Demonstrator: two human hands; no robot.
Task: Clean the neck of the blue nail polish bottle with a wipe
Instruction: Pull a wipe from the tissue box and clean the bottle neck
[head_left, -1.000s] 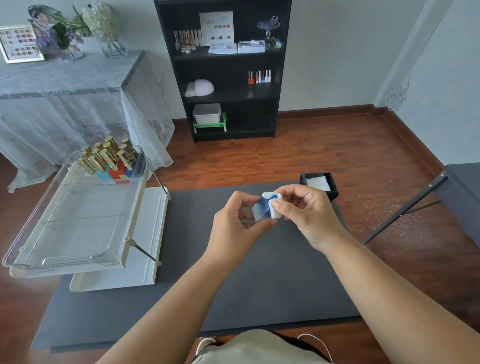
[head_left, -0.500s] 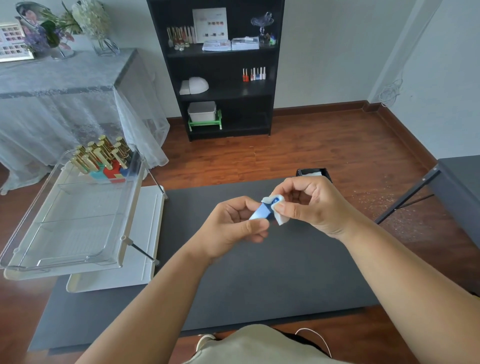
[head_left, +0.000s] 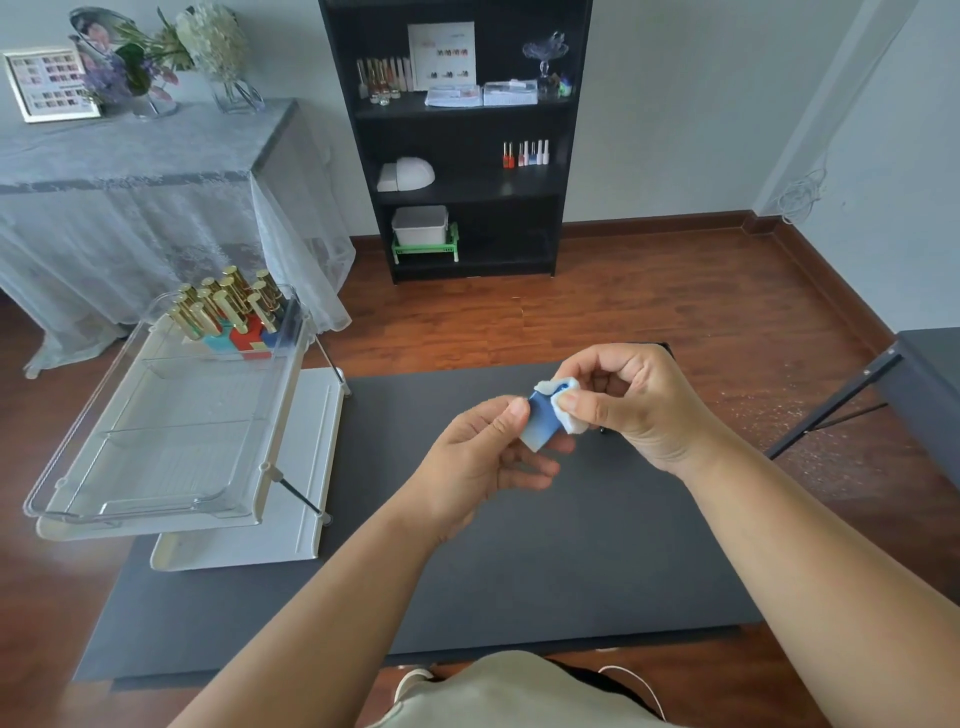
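A blue nail polish bottle, tilted with its top toward the upper right, is pinched between the thumb and fingers of my left hand above the dark grey table mat. My right hand presses a white wipe around the bottle's neck with thumb and forefinger. The wipe wraps over the top, so the neck itself is hidden. No cap is visible on the bottle.
A clear tiered tray on a white stand sits at the table's left, holding several gold-capped polish bottles. A black shelf unit stands across the wooden floor. A draped side table is at the far left, another table's edge at right.
Both hands stayed together at the bottle and shifted slightly right. The small black box behind my right hand is now hidden. The wipe still covers the neck.
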